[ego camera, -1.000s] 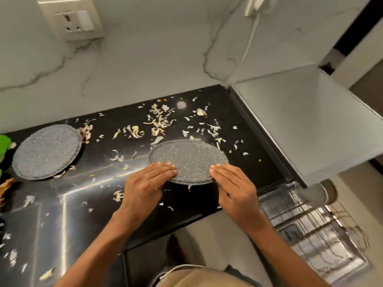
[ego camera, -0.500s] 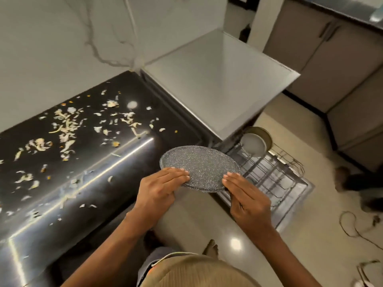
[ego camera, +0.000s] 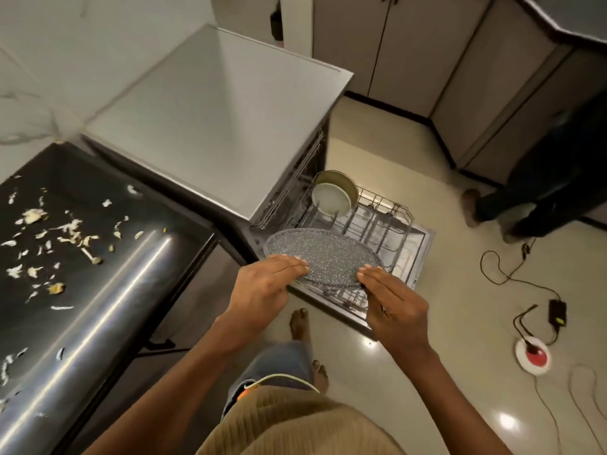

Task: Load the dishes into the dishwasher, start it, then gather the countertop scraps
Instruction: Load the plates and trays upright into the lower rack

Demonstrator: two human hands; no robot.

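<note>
The speckled grey plate (ego camera: 323,257) is held roughly level in the air above the near corner of the pulled-out dishwasher rack (ego camera: 377,231), between both hands. Both forearms reach forward from the body. The left hand (ego camera: 262,290) holds the plate's near-left rim with straight fingers laid on top, and the right hand (ego camera: 395,307) holds the near-right rim the same way; the thumbs are hidden underneath. At the far end of the rack two bowls (ego camera: 333,195) stand on edge, under the dishwasher's grey top (ego camera: 213,116). Left of the rack, scraps (ego camera: 65,238) lie scattered on the black countertop (ego camera: 98,290). A second ago the plate was low over that countertop; it is now carried clear of it, over the rack.
</note>
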